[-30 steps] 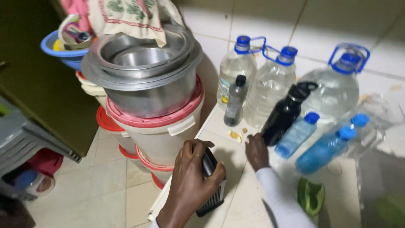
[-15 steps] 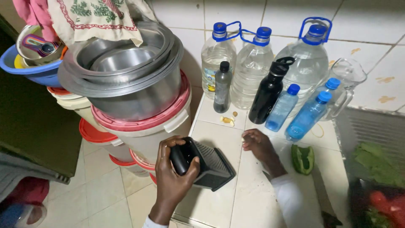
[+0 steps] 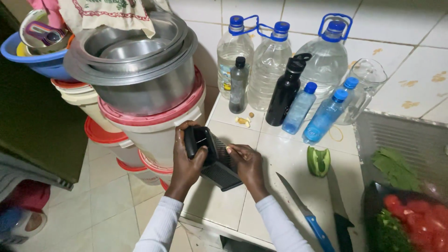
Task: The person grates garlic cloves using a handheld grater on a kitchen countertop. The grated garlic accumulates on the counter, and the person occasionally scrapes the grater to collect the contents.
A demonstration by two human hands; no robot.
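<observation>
At the left edge of the tiled counter (image 3: 284, 154), our left hand (image 3: 186, 161) wraps tight around the black handle of a box grater (image 3: 212, 156), tilting it on its base. Our right hand (image 3: 247, 163) presses fingertips closed on something small against the grater's face; what it is we cannot tell. Grating well here, we judge, means keeping the base planted and knuckles clear of the teeth. Farther right lie a green pepper half (image 3: 318, 162), a blue-handled knife (image 3: 305, 212) and, at the right edge, a dark bowl of chopped tomatoes (image 3: 410, 219).
</observation>
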